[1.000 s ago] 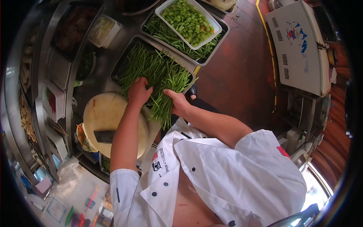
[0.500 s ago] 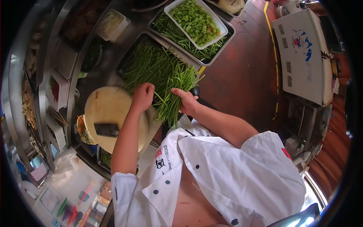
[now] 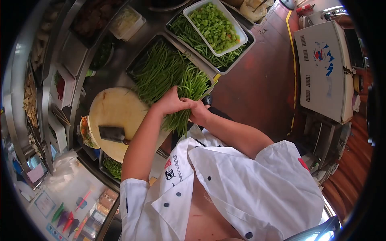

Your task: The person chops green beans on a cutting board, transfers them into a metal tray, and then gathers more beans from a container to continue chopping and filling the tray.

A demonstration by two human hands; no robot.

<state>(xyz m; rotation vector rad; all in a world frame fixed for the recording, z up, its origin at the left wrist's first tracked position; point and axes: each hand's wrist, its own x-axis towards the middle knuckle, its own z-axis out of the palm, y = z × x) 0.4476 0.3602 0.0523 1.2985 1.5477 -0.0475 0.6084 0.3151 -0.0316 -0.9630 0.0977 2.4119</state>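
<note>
A bunch of long, thin green vegetable stems is gripped in my right hand, their lower ends hanging toward my jacket. My left hand lies across the same bunch with its fingers closed, and it meets my right hand at the thumb. Its fingertips are partly hidden among the stems. Beyond both hands, more loose stems fill a dark metal tray. To the left is a round wooden chopping board, with a cleaver lying flat on it.
A white tub of chopped green pieces sits on a metal tray of cut stems at the back. Shelves with food containers line the left. A white chest appliance stands right, across the reddish floor.
My left hand has moved right, onto the bunch and against my right hand. The view has shifted slightly, and the cleaver's handle now shows more.
</note>
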